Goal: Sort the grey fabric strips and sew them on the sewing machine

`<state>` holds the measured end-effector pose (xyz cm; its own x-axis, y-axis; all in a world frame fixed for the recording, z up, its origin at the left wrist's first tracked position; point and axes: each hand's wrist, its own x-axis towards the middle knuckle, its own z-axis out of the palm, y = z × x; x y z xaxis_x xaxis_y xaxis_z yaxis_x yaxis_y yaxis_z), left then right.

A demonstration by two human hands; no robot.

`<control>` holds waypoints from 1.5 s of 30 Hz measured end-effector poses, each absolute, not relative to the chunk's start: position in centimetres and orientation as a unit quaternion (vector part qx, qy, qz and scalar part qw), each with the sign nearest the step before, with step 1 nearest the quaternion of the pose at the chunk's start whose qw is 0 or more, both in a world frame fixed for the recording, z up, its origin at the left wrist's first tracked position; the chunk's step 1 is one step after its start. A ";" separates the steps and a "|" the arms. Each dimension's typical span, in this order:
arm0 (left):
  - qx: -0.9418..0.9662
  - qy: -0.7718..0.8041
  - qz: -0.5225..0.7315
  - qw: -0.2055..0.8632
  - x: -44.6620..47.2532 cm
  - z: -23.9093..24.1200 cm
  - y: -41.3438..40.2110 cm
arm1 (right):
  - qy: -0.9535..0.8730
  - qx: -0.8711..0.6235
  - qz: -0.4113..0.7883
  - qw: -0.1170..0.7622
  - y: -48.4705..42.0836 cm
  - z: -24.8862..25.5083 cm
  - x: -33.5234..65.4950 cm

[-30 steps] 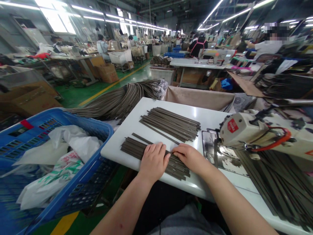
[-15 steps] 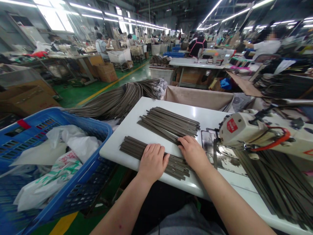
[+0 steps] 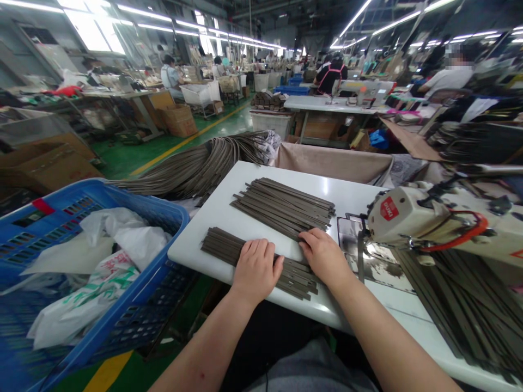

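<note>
Two piles of dark grey-brown strips lie on the white table (image 3: 229, 204). My left hand (image 3: 256, 269) rests flat, fingers stretched out, on the near pile (image 3: 223, 246). My right hand (image 3: 322, 256) lies just to its right, fingertips touching the near end of the far pile (image 3: 286, 207); its fingers are curved down on the strips and I cannot see whether they pinch one.
A white sewing machine (image 3: 412, 218) stands at the right, with more strips (image 3: 461, 305) laid beside it. A blue crate (image 3: 102, 261) of plastic bags sits at the left. A long bundle of strips (image 3: 196, 169) hangs off the table's far left. Other people work at distant tables.
My right hand moved from the near pile up to the end of the far pile, and the loose strip between the piles now lies with the far pile. My left hand stayed put.
</note>
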<state>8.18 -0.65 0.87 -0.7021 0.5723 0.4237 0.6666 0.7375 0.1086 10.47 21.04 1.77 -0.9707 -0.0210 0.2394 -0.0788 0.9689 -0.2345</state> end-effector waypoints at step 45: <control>-0.333 -0.914 -0.132 0.191 8.2 0.3 -0.8 | -0.959 0.089 0.266 0.045 20.9 3.1 10.8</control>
<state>8.15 -0.78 0.32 -0.7054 0.5575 0.4378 0.6588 0.7436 0.1144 10.76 20.93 3.06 -0.9801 -0.1464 0.1340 -0.1945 0.8425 -0.5023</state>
